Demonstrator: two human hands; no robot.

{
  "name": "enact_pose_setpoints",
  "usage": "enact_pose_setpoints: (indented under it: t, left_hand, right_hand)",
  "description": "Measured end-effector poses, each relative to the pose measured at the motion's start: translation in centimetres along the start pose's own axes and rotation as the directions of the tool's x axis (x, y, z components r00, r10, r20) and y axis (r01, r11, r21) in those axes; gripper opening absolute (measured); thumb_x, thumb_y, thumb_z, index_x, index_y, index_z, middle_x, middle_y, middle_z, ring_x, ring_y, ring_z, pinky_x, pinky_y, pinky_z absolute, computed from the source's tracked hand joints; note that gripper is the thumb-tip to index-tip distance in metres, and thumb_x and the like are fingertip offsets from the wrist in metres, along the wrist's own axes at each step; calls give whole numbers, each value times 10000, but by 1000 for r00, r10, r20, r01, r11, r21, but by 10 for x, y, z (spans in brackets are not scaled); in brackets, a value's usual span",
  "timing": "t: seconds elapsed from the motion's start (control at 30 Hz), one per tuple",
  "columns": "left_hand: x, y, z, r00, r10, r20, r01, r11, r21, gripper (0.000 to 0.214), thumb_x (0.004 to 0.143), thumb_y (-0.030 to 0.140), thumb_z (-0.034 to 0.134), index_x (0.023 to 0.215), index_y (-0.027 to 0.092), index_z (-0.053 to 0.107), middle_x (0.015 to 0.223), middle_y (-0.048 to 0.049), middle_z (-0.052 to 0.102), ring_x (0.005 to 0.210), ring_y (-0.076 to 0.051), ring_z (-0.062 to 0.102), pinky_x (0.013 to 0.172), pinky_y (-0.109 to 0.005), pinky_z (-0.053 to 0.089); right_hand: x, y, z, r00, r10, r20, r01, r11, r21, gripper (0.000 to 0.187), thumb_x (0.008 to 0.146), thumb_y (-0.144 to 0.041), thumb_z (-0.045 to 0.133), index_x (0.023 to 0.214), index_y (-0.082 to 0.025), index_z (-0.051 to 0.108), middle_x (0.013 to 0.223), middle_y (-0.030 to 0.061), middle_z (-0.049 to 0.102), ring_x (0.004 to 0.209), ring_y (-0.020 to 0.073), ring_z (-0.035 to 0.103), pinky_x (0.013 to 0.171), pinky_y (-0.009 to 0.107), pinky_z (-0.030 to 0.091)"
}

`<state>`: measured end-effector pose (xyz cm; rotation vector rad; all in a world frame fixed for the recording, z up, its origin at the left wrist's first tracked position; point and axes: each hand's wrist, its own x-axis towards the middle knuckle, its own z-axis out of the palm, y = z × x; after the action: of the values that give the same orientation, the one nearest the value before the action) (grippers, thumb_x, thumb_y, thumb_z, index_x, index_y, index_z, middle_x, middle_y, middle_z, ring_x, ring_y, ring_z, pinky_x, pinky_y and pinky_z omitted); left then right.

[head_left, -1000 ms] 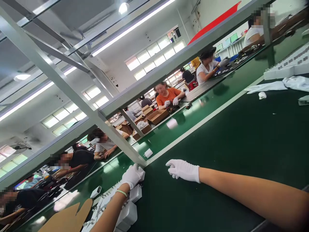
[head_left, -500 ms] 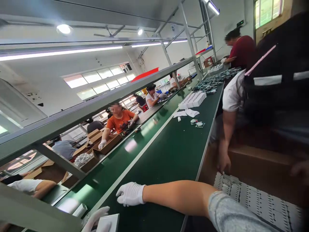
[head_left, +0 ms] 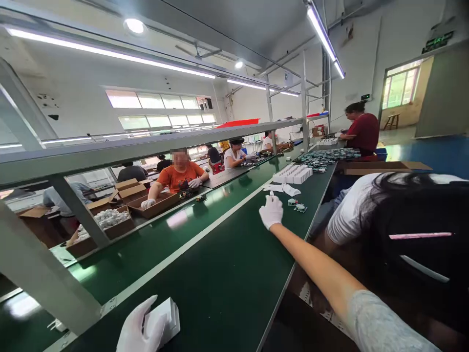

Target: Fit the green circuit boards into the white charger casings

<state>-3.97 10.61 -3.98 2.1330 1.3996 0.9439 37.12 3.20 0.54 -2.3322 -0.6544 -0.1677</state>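
My left hand (head_left: 141,326), in a white glove, is closed round a white rectangular plastic housing (head_left: 171,318) low over the near end of the green bench. Farther up the bench is my right hand (head_left: 271,211), also gloved. It is seen from the back, fingers loosely stretched forward, with no held thing showing. Just beyond its fingertips lie a pair of white gloves (head_left: 290,189). Two small circuit boards with white parts (head_left: 300,208) lie to its right. Behind the gloves stands a block of white housings (head_left: 293,173) in rows.
Many circuit boards (head_left: 322,157) cover the far bench. A metal post (head_left: 75,210) rises at left, under a long rail (head_left: 154,142). Close on my right, a co-worker bends down (head_left: 348,215). Across the conveyor (head_left: 154,244), a person in orange (head_left: 179,178) sits by cardboard boxes (head_left: 156,204).
My right hand has moved forward along the bench towards the white gloves. My left hand still holds the white housing. The co-worker at right has bent lower, and my view has levelled.
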Motion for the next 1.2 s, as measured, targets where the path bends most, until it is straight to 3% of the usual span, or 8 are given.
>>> enact_pose_setpoints:
  t: [0.13, 0.23, 0.4, 0.5, 0.67, 0.87, 1.07, 1.2]
  left_hand:
    - [-9, 11, 10, 988, 114, 105, -123, 988, 92, 622, 653, 565, 563, 1133, 171, 595, 1215, -140, 607, 1094, -350, 600, 899, -485, 519]
    - [-18, 18, 11, 976, 171, 137, -185, 978, 92, 567, 726, 516, 536, 1174, 171, 574, 1181, -115, 617, 1000, -290, 647, 871, -418, 538]
    - [-28, 26, 8, 961, 263, 87, -272, 956, 113, 408, 811, 402, 499, 1151, 192, 585, 1106, -80, 632, 961, -245, 643, 881, -380, 517]
    - [-31, 31, 7, 962, 252, 100, -262, 959, 106, 374, 808, 328, 524, 1154, 199, 585, 1106, -77, 621, 979, -237, 623, 895, -371, 502]
    - [-36, 30, 9, 965, 238, 114, -245, 968, 56, 424, 777, 278, 583, 1193, 196, 564, 1125, -86, 612, 1049, -257, 590, 949, -395, 470]
    - [-41, 34, 7, 973, 217, 82, -215, 976, -33, 429, 702, 283, 649, 1116, 179, 601, 1064, -105, 635, 1006, -284, 609, 912, -422, 486]
    - [-34, 44, -1, 987, 148, 70, -127, 962, -240, 120, 682, 224, 631, 786, 171, 656, 790, -35, 675, 761, -198, 629, 709, -294, 523]
    - [-25, 44, -4, 998, 7, 61, 18, 917, -398, 215, 747, 315, 594, 869, 148, 652, 864, -51, 687, 825, -207, 634, 742, -306, 532]
  right_hand:
    - [26, 58, -29, 969, 224, -107, -241, 952, -188, 431, 907, -337, 560, 1296, -176, 469, 1372, 116, 435, 1206, 295, 464, 971, 518, 410]
    - [29, 80, -30, 964, 257, -64, -265, 921, -285, 361, 909, -338, 564, 1220, -158, 532, 1272, 106, 526, 1118, 259, 538, 929, 483, 455]
    - [13, 60, -2, 994, 33, 105, 12, 916, -401, 299, 916, -333, 557, 1153, -152, 571, 1199, 92, 573, 1054, 231, 575, 884, 445, 490]
    - [-19, 24, 24, 954, -182, 239, 267, 879, -396, 290, 917, -342, 551, 1139, -158, 574, 1176, 86, 576, 1030, 224, 575, 868, 432, 490]
    - [-106, -48, 63, 730, -550, 406, 663, 715, -224, 300, 889, -356, 555, 1126, -174, 578, 1083, 79, 579, 1001, 224, 539, 846, 378, 443]
    - [-189, -113, 84, 440, -777, 450, 873, 488, -11, 302, 879, -323, 506, 1116, -181, 627, 962, 112, 624, 929, 264, 532, 772, 340, 402]
    - [-189, -118, 80, 244, -848, 471, 921, 355, 161, 258, 845, -256, 546, 1058, -171, 665, 889, 96, 639, 868, 241, 545, 755, 321, 416]
    - [-174, -110, 80, 151, -867, 476, 916, 303, 262, 370, 743, -327, 684, 1093, -212, 642, 999, 70, 610, 917, 224, 545, 807, 315, 440]
